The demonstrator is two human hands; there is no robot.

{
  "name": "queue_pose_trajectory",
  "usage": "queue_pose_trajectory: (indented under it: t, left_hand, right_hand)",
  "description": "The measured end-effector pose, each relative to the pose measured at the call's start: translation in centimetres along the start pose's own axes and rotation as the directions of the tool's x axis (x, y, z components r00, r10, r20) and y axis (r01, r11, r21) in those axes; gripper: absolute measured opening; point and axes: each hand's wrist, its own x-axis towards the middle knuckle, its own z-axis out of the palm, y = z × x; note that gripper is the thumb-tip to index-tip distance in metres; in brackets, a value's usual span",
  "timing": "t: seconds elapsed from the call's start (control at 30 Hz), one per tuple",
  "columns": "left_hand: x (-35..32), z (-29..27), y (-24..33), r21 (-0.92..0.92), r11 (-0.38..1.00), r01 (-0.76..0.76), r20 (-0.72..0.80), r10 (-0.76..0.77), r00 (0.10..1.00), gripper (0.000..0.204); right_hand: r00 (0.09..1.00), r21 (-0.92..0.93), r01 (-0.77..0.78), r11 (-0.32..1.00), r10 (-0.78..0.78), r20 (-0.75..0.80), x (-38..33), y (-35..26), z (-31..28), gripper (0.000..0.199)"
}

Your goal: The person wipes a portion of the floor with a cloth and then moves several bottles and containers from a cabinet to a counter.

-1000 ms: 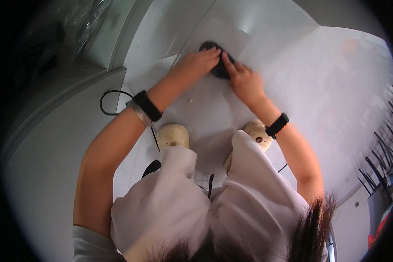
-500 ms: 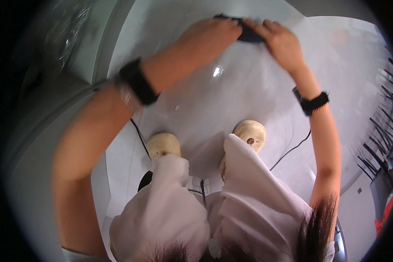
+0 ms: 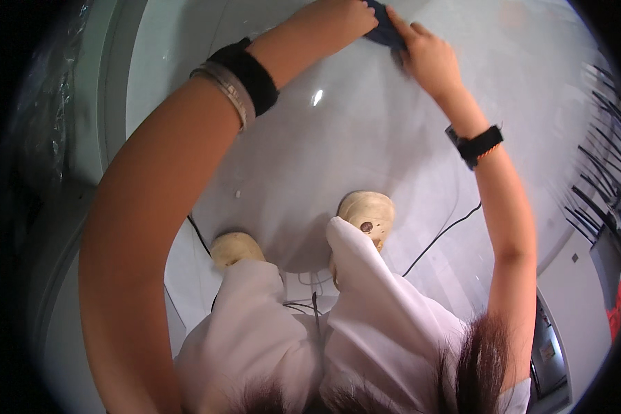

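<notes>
At the top of the view, a dark navy piece that looks like folded cloth (image 3: 386, 31) is stretched between my two hands. My left hand (image 3: 348, 15) grips its left side, and the upper frame edge cuts off part of that hand. On the other side, my right hand (image 3: 431, 61) pinches the piece with its index finger stretched along the edge. Its exact kind I cannot make out. Black bands circle both wrists, and a pale bracelet sits beside the left one.
A glossy pale surface (image 3: 303, 152) lies below my hands. My tan shoes (image 3: 367, 210) stand on the floor, with a black cable (image 3: 438, 241) running to their right. Several thin dark rods (image 3: 600, 165) stick out at the far right. Clear plastic wrap (image 3: 48, 117) hangs at the left.
Both hands, still holding the dark piece, have risen toward the upper edge of the view. The shoes and surroundings have shifted left in the picture.
</notes>
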Motion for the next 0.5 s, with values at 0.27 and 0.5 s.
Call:
queue_pose_trajectory:
  t: [0.27, 0.5]
  left_hand:
    - [-5.8, -1.5, 5.1, -0.057, 0.996, -0.073, 0.224, 0.084, 0.971, 0.034]
    - [-12.4, -3.3, 6.2, -0.15, 0.988, 0.038, 0.224, -0.003, 0.975, 0.035]
  right_hand:
    - [0.983, 0.102, -0.002, 0.995, -0.016, 0.182, -7.7, -5.9, -0.7, 0.076]
    - [0.958, 0.1, 0.135, 0.986, -0.155, 0.24, -9.1, -11.1, 0.6, 0.07]
